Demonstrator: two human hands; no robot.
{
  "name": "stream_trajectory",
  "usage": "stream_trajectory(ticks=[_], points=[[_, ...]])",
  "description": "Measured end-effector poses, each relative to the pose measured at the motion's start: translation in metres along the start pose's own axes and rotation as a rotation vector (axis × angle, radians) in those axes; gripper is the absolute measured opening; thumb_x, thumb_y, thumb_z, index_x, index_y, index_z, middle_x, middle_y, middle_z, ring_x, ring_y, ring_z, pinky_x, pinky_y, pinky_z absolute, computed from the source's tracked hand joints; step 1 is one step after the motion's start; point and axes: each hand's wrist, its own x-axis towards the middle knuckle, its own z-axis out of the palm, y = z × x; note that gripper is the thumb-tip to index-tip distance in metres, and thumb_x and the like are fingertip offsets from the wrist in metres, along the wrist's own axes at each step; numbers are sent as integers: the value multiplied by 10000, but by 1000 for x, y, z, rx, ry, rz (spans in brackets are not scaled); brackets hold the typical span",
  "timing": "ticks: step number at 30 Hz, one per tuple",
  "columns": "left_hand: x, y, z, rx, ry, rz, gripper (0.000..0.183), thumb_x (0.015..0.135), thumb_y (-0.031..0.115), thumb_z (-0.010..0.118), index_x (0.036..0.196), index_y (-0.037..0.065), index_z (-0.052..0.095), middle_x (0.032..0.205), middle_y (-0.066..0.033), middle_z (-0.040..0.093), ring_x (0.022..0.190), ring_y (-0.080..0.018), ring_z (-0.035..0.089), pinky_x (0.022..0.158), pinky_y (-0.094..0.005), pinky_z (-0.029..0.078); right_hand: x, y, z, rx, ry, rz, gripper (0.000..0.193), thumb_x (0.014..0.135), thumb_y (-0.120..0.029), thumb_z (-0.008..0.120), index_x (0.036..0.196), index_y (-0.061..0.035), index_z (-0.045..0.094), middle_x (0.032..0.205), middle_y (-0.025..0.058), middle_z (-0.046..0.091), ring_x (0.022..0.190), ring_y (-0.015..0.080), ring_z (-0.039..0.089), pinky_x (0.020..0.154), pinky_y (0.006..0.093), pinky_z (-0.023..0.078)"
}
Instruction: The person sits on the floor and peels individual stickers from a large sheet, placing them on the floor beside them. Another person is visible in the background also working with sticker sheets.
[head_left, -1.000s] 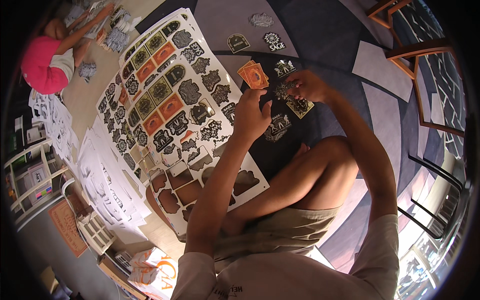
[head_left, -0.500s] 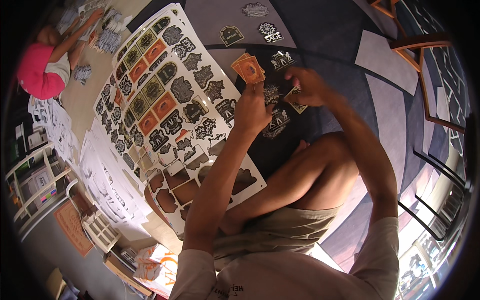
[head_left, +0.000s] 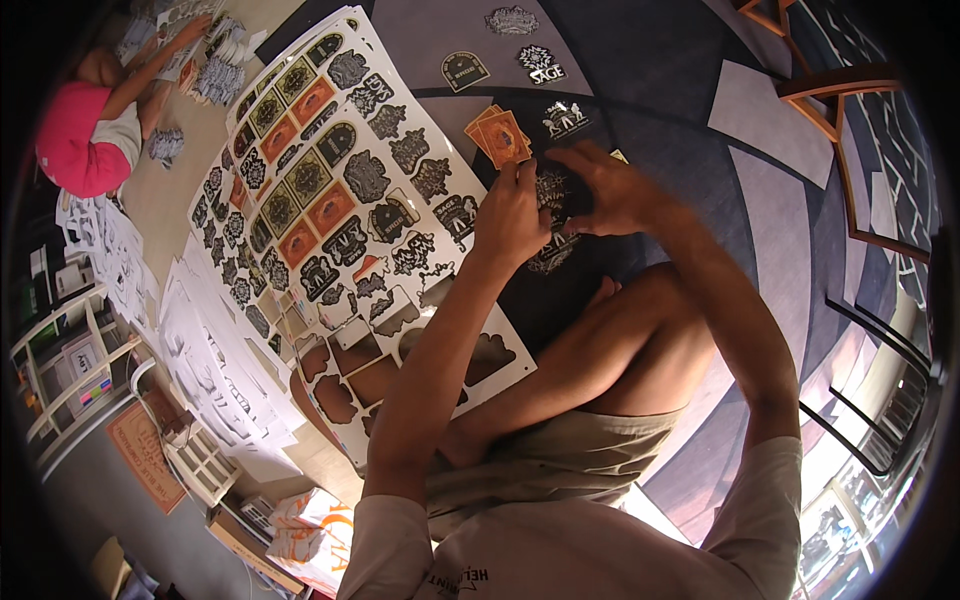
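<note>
Beside the sheet [head_left: 442, 150], the left hand [head_left: 513, 215] touches orange cards [head_left: 502, 136], its grip I cannot tell; the right hand [head_left: 610, 195] is spread open near dark stickers [head_left: 553, 192].

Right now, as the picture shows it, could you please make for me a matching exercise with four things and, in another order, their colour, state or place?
Things:
1. Orange cards
2. Large sticker sheet
3. Right hand
4. Co-worker's shirt

Descriptions:
A. Bright pink
B. Thumb and fingers spread apart
C. By the fingertips of the left hand
D. White, with some cut-outs already empty

Right pairs: 1-C, 2-D, 3-B, 4-A
</note>
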Motion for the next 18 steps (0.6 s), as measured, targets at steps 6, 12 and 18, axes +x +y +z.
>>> stream_trajectory(ticks=[6,12,18], points=[[3,-2,2,-23,41,28,697,695,52,794,1300,-61,465,1156,-247,560,1053,-432,615,890,-467,543,13,-5,12,-190,-96,81,653,722,-226,788,1304,-71,535,1174,153,603,1103,350,629,908,450,543],[2,-5,1,59,6,32,662,703,75,796,1285,-51,506,1095,-215,606,1045,-392,618,904,-451,520,7,0,16,-213,-17,12,544,762,-169,738,1267,-69,563,1116,145,624,1049,355,649,879,454,551],[2,-6,4,253,21,62,699,660,133,829,1281,-8,540,1040,-163,638,1000,-331,629,915,-439,451,12,6,23,-242,-40,-7,574,769,-168,742,1301,-73,547,1115,156,623,1017,354,658,859,453,557]])
